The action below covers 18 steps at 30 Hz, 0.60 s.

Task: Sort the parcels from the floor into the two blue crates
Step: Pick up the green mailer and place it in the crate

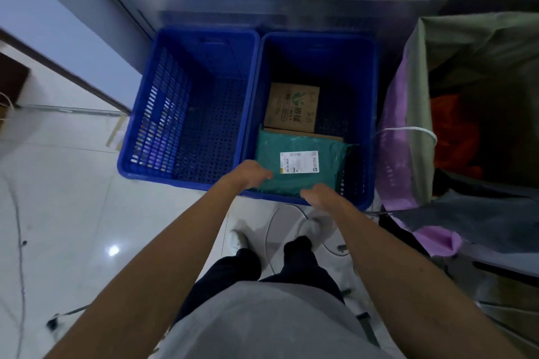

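Two blue crates stand side by side on the floor against a metal door frame. The left crate (151, 114) holds nothing that I can see. In the right crate (367, 125) a brown cardboard box (291, 109) with green print lies at the back, and a green plastic mailer (303, 166) with a white label lies over its near part. My left hand (250, 173) and my right hand (319, 194) hover over the near rim of the right crate, fingers relaxed and pointing at the green mailer, close to its near edge. Neither hand grips anything.
A large sack (408, 114) with purple and grey plastic stands right of the crates, with orange material (455, 137) inside. Grey bags (478, 221) lie at the lower right. Cables (274, 230) run over the glossy tile floor by my feet. A wall is at the left.
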Each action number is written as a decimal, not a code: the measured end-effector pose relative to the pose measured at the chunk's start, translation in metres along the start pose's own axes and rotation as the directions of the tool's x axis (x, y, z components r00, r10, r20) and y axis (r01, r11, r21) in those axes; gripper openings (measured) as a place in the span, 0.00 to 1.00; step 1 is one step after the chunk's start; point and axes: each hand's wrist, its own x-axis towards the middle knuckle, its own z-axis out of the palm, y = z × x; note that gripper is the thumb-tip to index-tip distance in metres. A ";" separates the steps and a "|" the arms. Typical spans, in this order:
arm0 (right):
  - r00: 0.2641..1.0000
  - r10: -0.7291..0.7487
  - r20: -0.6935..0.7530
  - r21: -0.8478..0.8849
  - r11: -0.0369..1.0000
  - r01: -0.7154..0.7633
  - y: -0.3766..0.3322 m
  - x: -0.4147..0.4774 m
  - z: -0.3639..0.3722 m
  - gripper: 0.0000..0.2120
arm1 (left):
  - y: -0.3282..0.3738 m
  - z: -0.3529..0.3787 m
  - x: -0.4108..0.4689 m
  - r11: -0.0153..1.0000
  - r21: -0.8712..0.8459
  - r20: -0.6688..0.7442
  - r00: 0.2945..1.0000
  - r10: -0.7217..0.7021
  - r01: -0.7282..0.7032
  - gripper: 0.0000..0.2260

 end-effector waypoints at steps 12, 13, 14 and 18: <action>0.990 -0.116 -0.086 -0.189 0.977 0.098 -0.097 -0.022 0.089 0.12 | -0.108 -0.098 -0.024 0.991 -0.068 -0.063 0.992 0.110 -0.115 0.07; 0.985 -0.128 -0.113 -0.199 0.974 0.104 -0.110 -0.023 0.101 0.12 | -0.125 -0.112 -0.025 0.989 -0.095 -0.050 0.993 0.106 -0.110 0.08; 0.981 -0.132 -0.145 -0.208 0.973 0.100 -0.123 -0.023 0.114 0.14 | -0.143 -0.127 -0.026 0.988 -0.122 -0.041 0.995 0.095 -0.100 0.08; 0.971 -0.198 -0.132 -0.331 0.932 0.145 -0.185 -0.026 0.165 0.16 | -0.209 -0.190 -0.033 0.979 -0.179 -0.085 0.993 0.080 -0.094 0.10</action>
